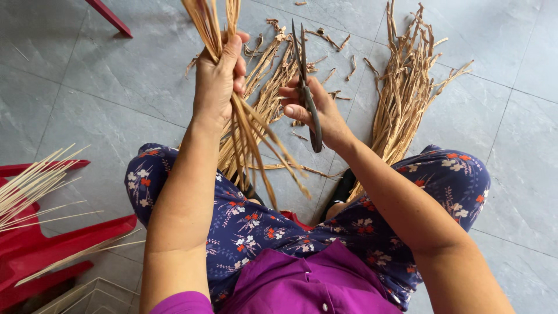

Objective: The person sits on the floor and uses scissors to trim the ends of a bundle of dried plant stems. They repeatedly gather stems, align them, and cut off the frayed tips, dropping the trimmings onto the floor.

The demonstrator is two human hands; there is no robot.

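Dried strips bundle [244, 116] clenched in left hand [218, 81] fingers, right hand [317, 110] gripping scissors [308, 93], blades shut

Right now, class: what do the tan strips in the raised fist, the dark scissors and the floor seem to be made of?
Long tan strips: probably dried plant fibre, matt, frayed, curling. Dark scissors: apparently metal, dull and dark, thin blades. Grey floor tiles: likely stone or ceramic, faint sheen, straight joints.
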